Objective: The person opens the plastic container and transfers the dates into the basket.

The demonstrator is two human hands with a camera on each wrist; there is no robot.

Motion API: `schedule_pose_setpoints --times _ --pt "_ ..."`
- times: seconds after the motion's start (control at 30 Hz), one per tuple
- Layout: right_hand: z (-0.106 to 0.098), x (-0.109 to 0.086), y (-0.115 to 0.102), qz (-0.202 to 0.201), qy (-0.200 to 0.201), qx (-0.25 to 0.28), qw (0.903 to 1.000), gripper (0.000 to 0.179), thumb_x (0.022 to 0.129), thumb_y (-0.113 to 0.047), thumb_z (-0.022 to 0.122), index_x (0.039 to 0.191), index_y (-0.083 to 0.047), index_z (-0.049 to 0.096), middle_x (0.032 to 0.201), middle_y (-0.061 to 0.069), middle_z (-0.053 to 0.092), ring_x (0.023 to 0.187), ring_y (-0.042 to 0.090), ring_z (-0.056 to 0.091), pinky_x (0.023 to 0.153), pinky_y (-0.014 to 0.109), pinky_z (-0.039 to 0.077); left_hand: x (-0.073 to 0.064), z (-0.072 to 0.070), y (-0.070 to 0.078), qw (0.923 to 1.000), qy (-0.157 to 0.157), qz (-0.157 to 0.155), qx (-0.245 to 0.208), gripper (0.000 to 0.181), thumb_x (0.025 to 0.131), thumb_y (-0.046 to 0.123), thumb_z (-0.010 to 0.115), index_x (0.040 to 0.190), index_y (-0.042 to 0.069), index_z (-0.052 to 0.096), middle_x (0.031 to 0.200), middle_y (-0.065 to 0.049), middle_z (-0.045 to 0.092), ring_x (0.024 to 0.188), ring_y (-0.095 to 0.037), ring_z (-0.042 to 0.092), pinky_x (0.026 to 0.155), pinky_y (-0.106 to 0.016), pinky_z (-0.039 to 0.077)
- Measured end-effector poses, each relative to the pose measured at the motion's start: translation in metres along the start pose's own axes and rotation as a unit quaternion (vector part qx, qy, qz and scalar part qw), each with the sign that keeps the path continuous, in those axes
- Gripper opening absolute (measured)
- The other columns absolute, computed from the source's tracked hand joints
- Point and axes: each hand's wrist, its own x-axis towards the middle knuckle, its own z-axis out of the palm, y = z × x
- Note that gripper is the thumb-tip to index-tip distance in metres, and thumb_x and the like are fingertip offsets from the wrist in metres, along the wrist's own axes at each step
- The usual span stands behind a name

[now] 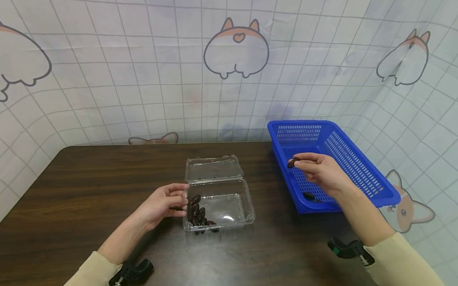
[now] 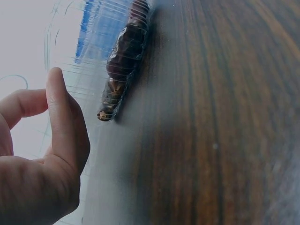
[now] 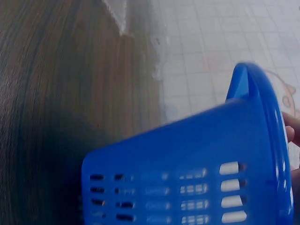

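Observation:
At the middle of the table in the head view lies a clear plastic clamshell box (image 1: 229, 206), its lid (image 1: 214, 169) folded back. Several dark, glossy dates (image 1: 195, 210) are heaped along the box's left side. My left hand (image 1: 166, 204) has its fingertips right at the box's left wall; the left wrist view shows its thumb (image 2: 61, 112) extended beside the wrinkled dates (image 2: 126, 51). Over the blue basket (image 1: 282, 174), my right hand (image 1: 323, 171) pinches a date (image 1: 293, 162) between thumb and fingertips. Another date (image 1: 308, 196) lies on the basket floor below the hand.
The slotted basket wall (image 3: 187, 154) fills much of the right wrist view and hides most of the hand. A grid-patterned curtain (image 1: 161, 79) stands behind the brown wooden table (image 1: 89, 178) and along its right side.

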Motion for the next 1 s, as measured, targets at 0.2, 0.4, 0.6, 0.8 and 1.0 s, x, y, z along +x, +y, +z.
schedule_pose_setpoints --times 0.2,0.4,0.6,0.8,1.0 --pt "-0.012 -0.006 0.005 0.012 0.019 0.010 0.9997 0.011 0.101 -0.015 0.067 0.110 -0.016 0.074 0.092 -0.002 0.065 0.063 0.011 0.043 0.054 0.025 0.032 0.000 0.000 0.000 1.0000 -0.002 0.002 0.000 0.058 0.097 0.001 0.061 0.149 -0.010 0.037 0.104 -0.008 0.058 0.082 -0.016 0.064 0.075 -0.033 0.062" --pt "-0.020 -0.011 0.010 0.022 0.014 0.009 0.9996 0.010 0.102 -0.014 0.066 0.109 -0.014 0.073 0.088 -0.003 0.061 0.064 0.012 0.047 0.054 0.026 0.034 -0.001 0.000 0.000 1.0000 0.001 0.000 0.000 0.058 0.097 0.000 0.062 0.149 -0.010 0.037 0.103 -0.007 0.058 0.082 -0.016 0.065 0.075 -0.033 0.062" --pt "-0.025 -0.014 0.014 0.031 0.001 -0.007 0.9995 0.009 0.102 -0.015 0.065 0.110 -0.015 0.070 0.089 -0.003 0.060 0.067 0.011 0.048 0.055 0.026 0.033 0.000 0.000 0.000 1.0000 -0.002 0.002 0.002 0.059 0.097 0.000 0.061 0.149 -0.011 0.036 0.104 -0.008 0.057 0.082 -0.016 0.064 0.075 -0.033 0.062" --pt "-0.026 -0.016 0.013 0.033 -0.009 -0.006 0.9994 0.010 0.103 -0.015 0.065 0.111 -0.015 0.070 0.088 -0.004 0.062 0.069 0.011 0.050 0.057 0.024 0.039 0.000 0.001 0.000 1.0000 0.000 0.000 0.000 0.058 0.096 0.000 0.061 0.149 -0.010 0.037 0.103 -0.008 0.057 0.082 -0.016 0.065 0.075 -0.033 0.062" --pt "-0.029 -0.017 0.012 0.029 -0.017 -0.006 0.9994 0.011 0.103 -0.013 0.063 0.109 -0.018 0.071 0.088 -0.002 0.060 0.069 0.012 0.052 0.058 0.025 0.042 0.000 0.000 0.000 1.0000 -0.003 0.004 0.001 0.059 0.097 0.000 0.061 0.149 -0.010 0.036 0.103 -0.007 0.057 0.083 -0.016 0.065 0.075 -0.033 0.062"
